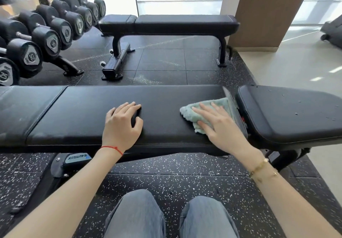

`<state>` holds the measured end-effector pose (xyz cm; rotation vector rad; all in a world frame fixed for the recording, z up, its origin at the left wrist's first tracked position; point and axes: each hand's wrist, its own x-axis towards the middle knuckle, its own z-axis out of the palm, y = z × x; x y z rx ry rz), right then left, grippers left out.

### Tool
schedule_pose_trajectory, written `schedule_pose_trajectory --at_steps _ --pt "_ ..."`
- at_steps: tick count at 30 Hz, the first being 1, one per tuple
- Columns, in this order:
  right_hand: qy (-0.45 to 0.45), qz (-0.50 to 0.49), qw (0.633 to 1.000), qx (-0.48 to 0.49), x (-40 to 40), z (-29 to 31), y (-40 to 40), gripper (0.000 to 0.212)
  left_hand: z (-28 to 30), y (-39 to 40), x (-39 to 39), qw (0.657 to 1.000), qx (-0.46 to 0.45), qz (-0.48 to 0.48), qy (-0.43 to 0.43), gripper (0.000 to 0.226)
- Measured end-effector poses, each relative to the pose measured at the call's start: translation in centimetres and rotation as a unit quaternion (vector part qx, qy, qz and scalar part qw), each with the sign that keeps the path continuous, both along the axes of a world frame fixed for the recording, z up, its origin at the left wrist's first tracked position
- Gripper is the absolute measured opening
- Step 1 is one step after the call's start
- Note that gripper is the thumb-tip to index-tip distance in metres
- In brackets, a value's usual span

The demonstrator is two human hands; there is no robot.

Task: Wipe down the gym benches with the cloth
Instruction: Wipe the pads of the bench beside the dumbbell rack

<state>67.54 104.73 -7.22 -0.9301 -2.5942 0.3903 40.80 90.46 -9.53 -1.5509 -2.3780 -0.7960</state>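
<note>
— On the near bench (pixel 129 111), how far along?
— Mid-pad, I judge; far bench (pixel 185 23) and droplet-flecked seat pad (pixel 288 111) remain; left hand (pixel 123 126) rests flat, holding nothing; right hand (pixel 220 126) presses flat-fingered on the cloth (pixel 192 110) at the pad's right end.

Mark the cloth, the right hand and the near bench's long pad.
cloth (pixel 188 110): head view, bare left corner of the green cloth.
right hand (pixel 220 126): head view, back of the hand.
long pad (pixel 83 111): head view, bare top left of the left hand.
</note>
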Motion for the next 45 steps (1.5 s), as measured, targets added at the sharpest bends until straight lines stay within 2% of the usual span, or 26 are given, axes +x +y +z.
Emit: schedule_pose_trajectory --at_steps 5,10,13,16,20,23,26,30,33,38,42,45 --pt "0.01 -0.026 1.0 -0.004 -1.1 0.3 5.2 0.043 0.1 0.0 0.2 1.0 -0.005 0.004 0.001 0.047" --pt "-0.07 -0.106 0.992 -0.012 -7.9 0.7 12.1 0.04 0.1 0.4 0.3 1.0 -0.001 0.013 0.001 0.049" --pt "-0.103 -0.086 0.991 0.007 -13.4 1.7 10.3 0.036 0.0 0.4 0.2 1.0 0.004 0.008 0.0 0.05" --pt "-0.079 -0.02 0.997 0.01 -16.2 1.1 7.9 0.035 0.0 0.4 0.0 1.0 0.013 0.004 -0.002 0.049" --pt "-0.039 0.094 0.995 -0.015 -12.7 0.8 5.3 0.043 0.1 0.3 0.0 1.0 0.022 0.001 -0.009 0.047" --pt "-0.02 0.131 0.991 -0.014 -7.4 0.1 4.0 0.046 0.1 0.2 0.1 1.0 0.02 0.001 -0.014 0.045" --pt "-0.012 0.077 0.997 -0.01 -5.2 -0.1 5.9 0.046 0.0 0.2 0.2 1.0 0.018 0.003 -0.02 0.044" --pt "-0.043 -0.028 0.998 0.024 -7.8 -0.2 5.9 0.045 0.1 0.2 0.2 1.0 0.018 0.009 -0.023 0.044" --pt "-0.03 0.022 0.999 0.009 -8.1 -0.5 1.4 0.045 0.0 0.3 0.4 1.0 0.016 0.009 -0.023 0.044" --pt "-0.005 0.107 0.994 0.022 -3.2 -0.2 -4.4 0.046 -0.1 0.0 0.2 0.999 0.018 0.007 -0.027 0.044" --pt "0.014 0.062 0.998 0.002 -0.7 -0.1 -0.7 0.045 0.0 -0.1 0.2 0.999 0.017 0.006 -0.027 0.044" --pt "-0.013 -0.032 0.999 0.003 -2.6 0.1 3.5 0.043 0.1 0.0 0.4 0.999 0.02 0.008 -0.029 0.043"
